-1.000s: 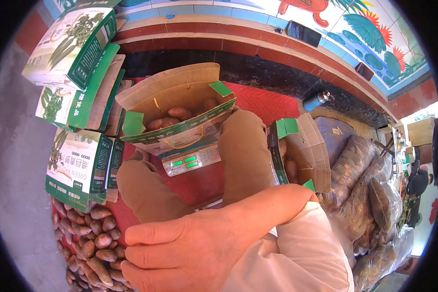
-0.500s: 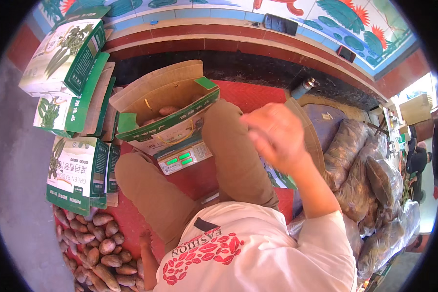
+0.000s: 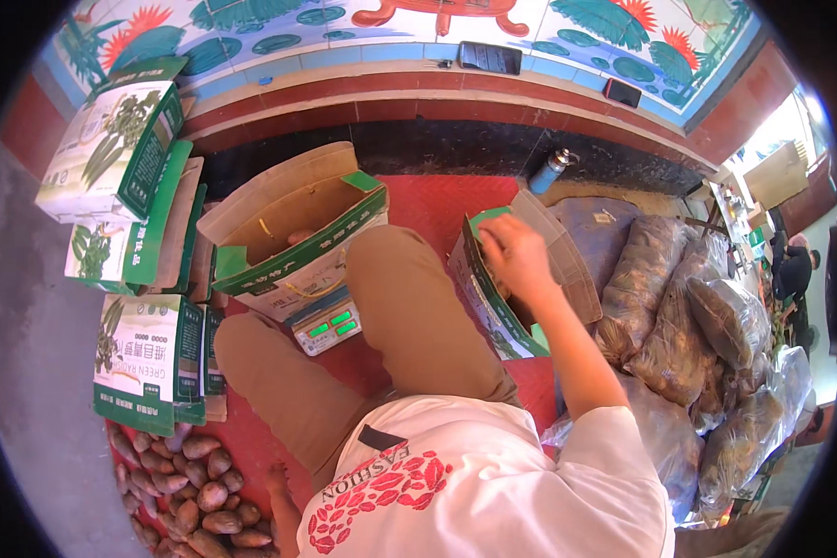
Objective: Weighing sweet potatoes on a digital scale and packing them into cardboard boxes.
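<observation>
Red matting covered the floor (image 3: 456,200) where the right hand (image 3: 513,256) dipped, fingers curled, into the open green-edged cardboard box (image 3: 502,312) right of the digital scale (image 3: 325,327) (whether it gripped anything, I couldn't tell); the left hand stayed unseen.

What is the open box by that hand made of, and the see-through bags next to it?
The open brown box with green edges, which the right hand reaches into, looks like matte cardboard: plain brown inside, stiff folded flaps. The clear bags of brown roots look like thin glossy plastic: they wrinkle, shine and show their contents.
</observation>
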Demonstrator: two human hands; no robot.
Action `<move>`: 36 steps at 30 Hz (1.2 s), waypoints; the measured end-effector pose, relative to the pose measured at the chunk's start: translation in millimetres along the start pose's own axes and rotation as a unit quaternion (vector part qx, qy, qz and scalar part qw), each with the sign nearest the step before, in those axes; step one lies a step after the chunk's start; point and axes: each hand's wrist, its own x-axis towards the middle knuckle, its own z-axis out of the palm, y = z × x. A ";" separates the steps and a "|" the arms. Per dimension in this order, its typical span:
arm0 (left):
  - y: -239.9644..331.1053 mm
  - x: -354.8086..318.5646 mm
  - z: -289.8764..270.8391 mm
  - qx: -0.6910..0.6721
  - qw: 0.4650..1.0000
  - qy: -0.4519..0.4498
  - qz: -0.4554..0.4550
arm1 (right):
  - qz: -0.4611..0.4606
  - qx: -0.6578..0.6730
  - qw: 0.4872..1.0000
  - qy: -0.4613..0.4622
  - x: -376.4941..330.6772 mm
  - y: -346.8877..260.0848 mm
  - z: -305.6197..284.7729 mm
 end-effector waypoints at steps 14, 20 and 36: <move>141.9 -52.2 -47.6 -0.151 0.945 0.153 0.245 | -0.009 -0.006 0.997 -0.070 -31.2 31.4 61.6; 213.7 -94.2 -54.7 -0.085 0.929 0.220 0.285 | 0.029 -0.028 0.994 -0.105 -40.3 50.7 74.1; 182.6 -112.6 -72.7 -0.111 0.921 0.248 0.278 | 0.069 -0.168 0.963 -0.200 -17.3 98.3 77.8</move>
